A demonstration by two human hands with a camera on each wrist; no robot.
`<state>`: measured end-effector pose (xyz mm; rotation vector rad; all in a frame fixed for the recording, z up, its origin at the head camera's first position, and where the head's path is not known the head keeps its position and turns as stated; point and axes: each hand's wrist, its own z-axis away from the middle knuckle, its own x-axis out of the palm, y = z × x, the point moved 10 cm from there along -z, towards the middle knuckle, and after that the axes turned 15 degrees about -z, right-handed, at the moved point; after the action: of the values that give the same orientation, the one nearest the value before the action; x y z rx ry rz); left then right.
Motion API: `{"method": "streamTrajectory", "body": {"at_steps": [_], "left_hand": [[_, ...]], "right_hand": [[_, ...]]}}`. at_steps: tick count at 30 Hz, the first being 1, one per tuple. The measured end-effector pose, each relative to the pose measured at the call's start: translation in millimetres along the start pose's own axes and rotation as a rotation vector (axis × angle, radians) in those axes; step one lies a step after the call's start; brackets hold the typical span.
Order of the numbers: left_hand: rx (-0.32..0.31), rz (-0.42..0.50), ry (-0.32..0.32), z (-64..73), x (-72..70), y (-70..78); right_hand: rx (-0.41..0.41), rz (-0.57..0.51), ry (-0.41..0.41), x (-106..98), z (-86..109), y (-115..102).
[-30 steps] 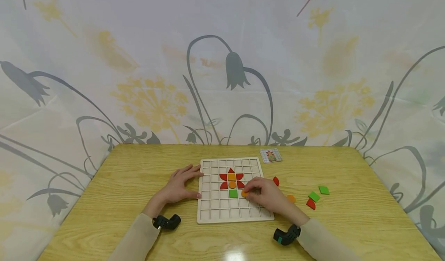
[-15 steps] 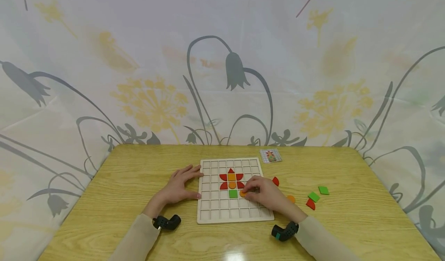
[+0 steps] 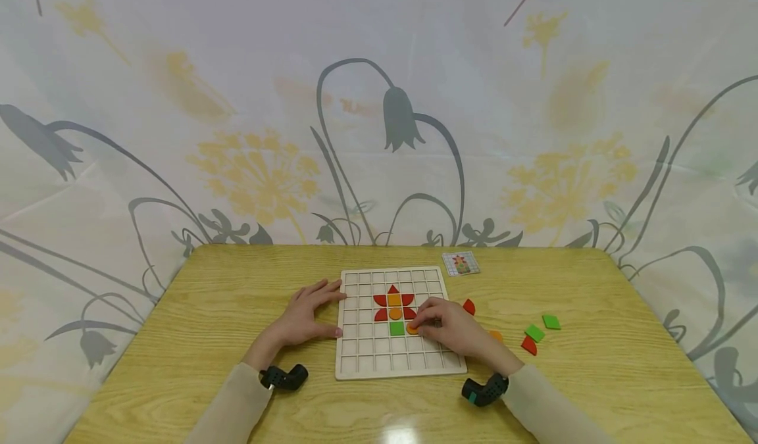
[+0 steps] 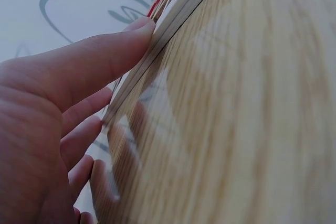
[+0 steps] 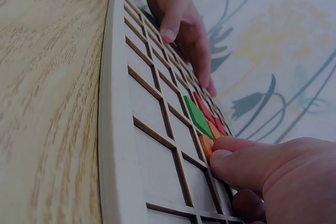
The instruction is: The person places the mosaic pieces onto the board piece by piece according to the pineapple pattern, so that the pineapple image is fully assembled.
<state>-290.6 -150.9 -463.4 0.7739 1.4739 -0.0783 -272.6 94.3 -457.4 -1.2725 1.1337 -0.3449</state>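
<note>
My right hand (image 3: 453, 329) pinches an orange piece (image 3: 412, 328) with a rounded edge between thumb and fingertips. It is over a cell of the pale gridded board (image 3: 367, 364), just right of a green square (image 3: 397, 328); the fingers hide part of it. In the right wrist view the orange piece (image 5: 206, 146) appears tilted in the fingers. On the board, red petal-like pieces (image 3: 381, 314) and a red triangle (image 3: 393, 290) surround an orange square (image 3: 395, 300) and an orange disc (image 3: 395, 314). My left hand (image 3: 302, 314) touches the board's left edge, fingers extended and thumb apart.
Right of the board lie two green diamond-looking pieces (image 3: 551, 322), a red piece (image 3: 530, 346), another red piece (image 3: 469, 306) and an orange piece (image 3: 496, 335) partly behind the right wrist. A pattern card (image 3: 460, 264) lies beyond the board's far right corner. A patterned curtain hangs behind the table.
My right hand has shifted slightly left with the orange piece, bringing it closer to the green square. The left hand stays at the board's edge.
</note>
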Motion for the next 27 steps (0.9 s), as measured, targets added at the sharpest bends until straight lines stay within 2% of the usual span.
{"method": "streamTrajectory", "body": {"at_steps": [6,15,20,27], "left_hand": [[-0.004,-0.006,0.004,0.6,-1.4,-0.5],[-0.026,-0.008,-0.018,0.8,1.9,-3.4],[-0.023,0.001,-0.011,1.0,1.6,-3.1],[-0.02,0.002,-0.018,0.2,0.8,-1.6]], "right_hand": [[0.005,0.005,0.008,0.6,-1.6,0.6],[-0.017,-0.099,0.003,-10.4,2.5,-2.5],[-0.004,-0.115,0.034,-27.5,8.4,0.2],[0.067,-0.081,0.122,-61.3,24.5,9.0]]}}
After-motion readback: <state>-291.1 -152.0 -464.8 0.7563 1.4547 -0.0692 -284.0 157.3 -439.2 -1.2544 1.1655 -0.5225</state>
